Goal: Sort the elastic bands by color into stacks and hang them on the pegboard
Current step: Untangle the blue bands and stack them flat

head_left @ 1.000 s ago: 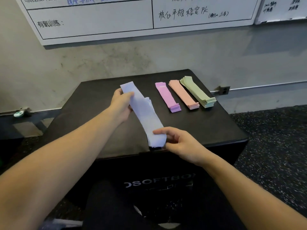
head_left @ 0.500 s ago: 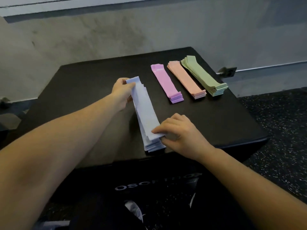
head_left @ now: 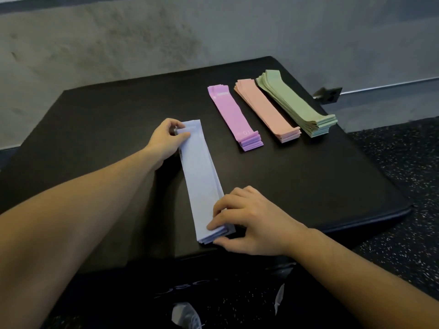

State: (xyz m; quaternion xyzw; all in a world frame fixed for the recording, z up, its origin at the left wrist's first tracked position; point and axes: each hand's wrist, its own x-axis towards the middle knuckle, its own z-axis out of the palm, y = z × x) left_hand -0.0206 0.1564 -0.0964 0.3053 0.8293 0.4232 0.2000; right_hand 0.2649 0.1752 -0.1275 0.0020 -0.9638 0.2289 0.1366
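Blue stack (head_left: pixel 202 176): 1, both hands gripping | other stacks: 3

The right hand (head_left: pixel 251 219) covers the near corner of the blue stack (head_left: pixel 202 176), both arms run off the bottom edge, and the box's white letters (head_left: pixel 187 284) are too dark to read.
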